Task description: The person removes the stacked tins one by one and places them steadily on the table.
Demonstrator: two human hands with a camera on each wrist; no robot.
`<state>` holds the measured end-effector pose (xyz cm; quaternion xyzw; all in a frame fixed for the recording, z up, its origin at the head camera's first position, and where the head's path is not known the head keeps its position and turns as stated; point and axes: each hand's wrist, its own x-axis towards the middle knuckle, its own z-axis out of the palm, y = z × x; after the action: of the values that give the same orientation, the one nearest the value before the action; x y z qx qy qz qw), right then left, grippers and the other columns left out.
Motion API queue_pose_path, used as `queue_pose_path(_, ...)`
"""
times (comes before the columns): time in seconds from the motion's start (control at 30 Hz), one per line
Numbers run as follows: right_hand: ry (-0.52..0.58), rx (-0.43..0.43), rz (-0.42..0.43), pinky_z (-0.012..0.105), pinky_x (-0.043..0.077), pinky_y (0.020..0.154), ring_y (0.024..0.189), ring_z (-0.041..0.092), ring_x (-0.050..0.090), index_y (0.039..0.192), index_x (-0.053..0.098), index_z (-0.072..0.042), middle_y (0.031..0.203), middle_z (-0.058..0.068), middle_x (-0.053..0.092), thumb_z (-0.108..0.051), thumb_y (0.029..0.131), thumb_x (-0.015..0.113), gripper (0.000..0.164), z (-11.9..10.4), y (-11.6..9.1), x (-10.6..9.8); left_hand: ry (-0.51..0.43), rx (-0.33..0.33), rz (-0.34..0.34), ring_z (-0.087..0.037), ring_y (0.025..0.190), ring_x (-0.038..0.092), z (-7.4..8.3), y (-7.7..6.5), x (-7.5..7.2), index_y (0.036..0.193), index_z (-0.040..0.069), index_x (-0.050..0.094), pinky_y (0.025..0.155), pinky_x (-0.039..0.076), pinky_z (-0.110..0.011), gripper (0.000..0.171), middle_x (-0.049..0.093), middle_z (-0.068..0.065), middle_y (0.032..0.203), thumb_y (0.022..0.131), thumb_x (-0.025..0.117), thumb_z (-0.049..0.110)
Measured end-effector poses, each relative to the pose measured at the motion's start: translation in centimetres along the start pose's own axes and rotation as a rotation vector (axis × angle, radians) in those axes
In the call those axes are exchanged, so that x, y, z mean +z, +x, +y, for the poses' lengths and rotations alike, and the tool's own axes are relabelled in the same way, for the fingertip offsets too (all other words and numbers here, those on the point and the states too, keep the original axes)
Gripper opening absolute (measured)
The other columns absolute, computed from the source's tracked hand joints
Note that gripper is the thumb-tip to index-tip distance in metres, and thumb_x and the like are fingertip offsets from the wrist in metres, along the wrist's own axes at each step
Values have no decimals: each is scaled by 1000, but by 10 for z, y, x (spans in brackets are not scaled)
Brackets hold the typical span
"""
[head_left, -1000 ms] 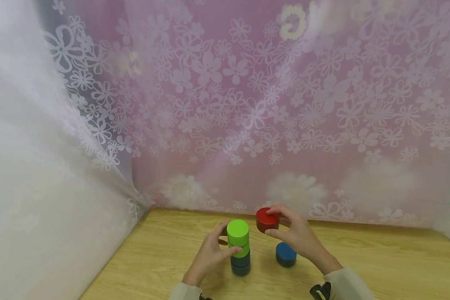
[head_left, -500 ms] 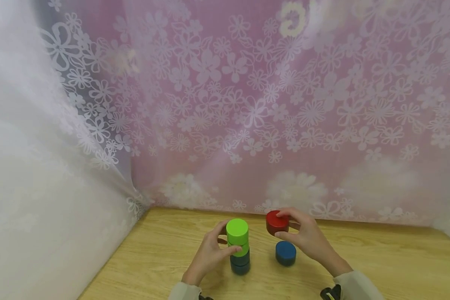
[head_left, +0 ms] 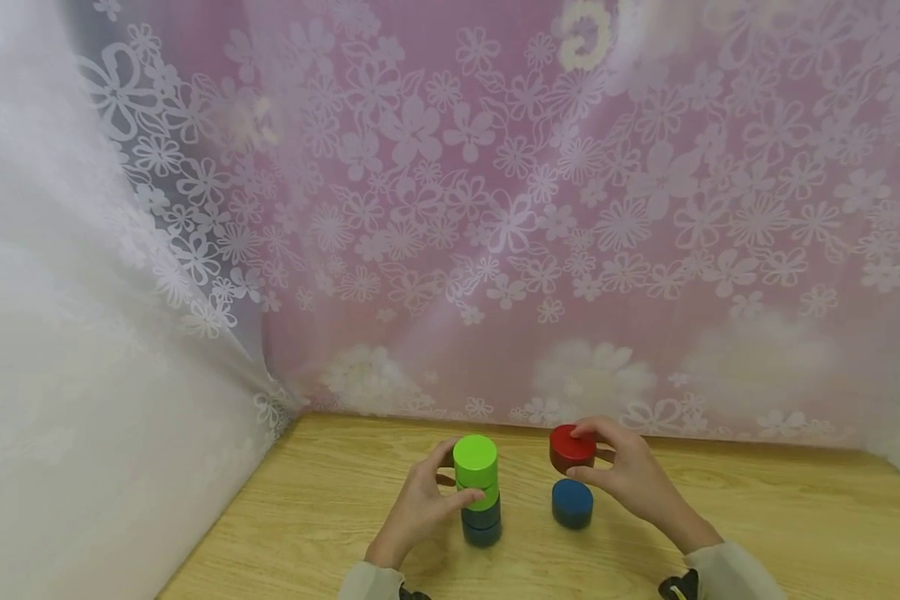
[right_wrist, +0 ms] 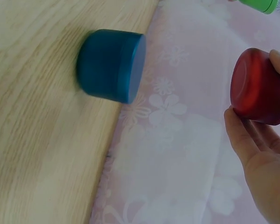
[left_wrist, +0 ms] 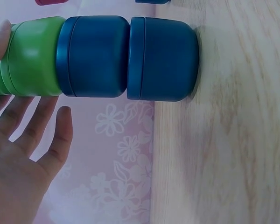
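Note:
A stack of round lidded tins stands upright on the table, two blue tins [left_wrist: 98, 56] below and two green tins [head_left: 476, 462] on top. My left hand [head_left: 425, 502] grips the stack at its green part, thumb in front and fingers behind. In the air to the right, my right hand [head_left: 630, 475] holds a red tin [head_left: 572, 450] between thumb and fingers. A single blue tin [head_left: 572, 504] stands on the table just below and in front of the red one. The right wrist view shows the red tin's base [right_wrist: 245, 79] well off the table.
The pale wooden table [head_left: 307, 517] ends at a pink floral curtain [head_left: 450, 250] behind it. On the left a white cloth [head_left: 105, 375] hangs along the table's edge.
My right hand has carried the red tin to the right and slightly lower, from beside the green top to over the lone blue tin. The left hand keeps its grip on the stack.

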<state>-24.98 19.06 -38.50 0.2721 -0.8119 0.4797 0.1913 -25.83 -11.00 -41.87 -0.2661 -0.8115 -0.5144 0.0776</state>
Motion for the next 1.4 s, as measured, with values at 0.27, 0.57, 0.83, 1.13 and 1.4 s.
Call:
queue_pose_path(0.27, -41, 65, -20, 46, 59, 83, 107, 38, 63, 111, 63, -3, 115, 14, 65, 5, 76, 87, 43, 5, -6, -6, -8, -5, 5, -23, 109, 61, 0, 0, 1, 144, 8, 52, 87, 55, -43, 65, 65, -4, 124, 87, 83, 17)
queue_pose_path(0.57, -75, 84, -24, 45, 60, 79, 105, 36, 62, 106, 63, -5, 113, 11, 65, 5, 74, 88, 42, 10, -11, -12, -9, 11, 4, -23, 109, 61, 0, -1, 0, 144, 6, 51, 87, 54, -38, 66, 65, -5, 124, 87, 83, 17)
queue_pose_path(0.83, -103, 129, -16, 43, 60, 77, 105, 37, 60, 104, 62, -5, 113, 13, 63, 3, 72, 89, 42, 15, -18, -17, -7, 14, 4, -23, 109, 61, -1, -1, 1, 144, 6, 51, 86, 55, -39, 66, 64, -4, 125, 88, 83, 18)
queue_pose_path(1.13, -119, 148, -36, 41, 60, 74, 101, 35, 61, 101, 60, -4, 112, 15, 62, 6, 70, 89, 44, 22, -21, -21, -15, 6, 1, -25, 110, 61, -1, 0, 1, 145, 7, 51, 87, 55, -41, 67, 64, -5, 125, 87, 83, 17)
queue_pose_path(1.4, -103, 137, -51, 41, 61, 72, 99, 34, 60, 99, 58, -5, 107, 11, 60, 9, 68, 89, 46, 28, -24, -21, -15, 8, -1, -25, 110, 61, 0, 0, 1, 145, 5, 50, 87, 55, -43, 67, 64, -6, 125, 88, 83, 17)
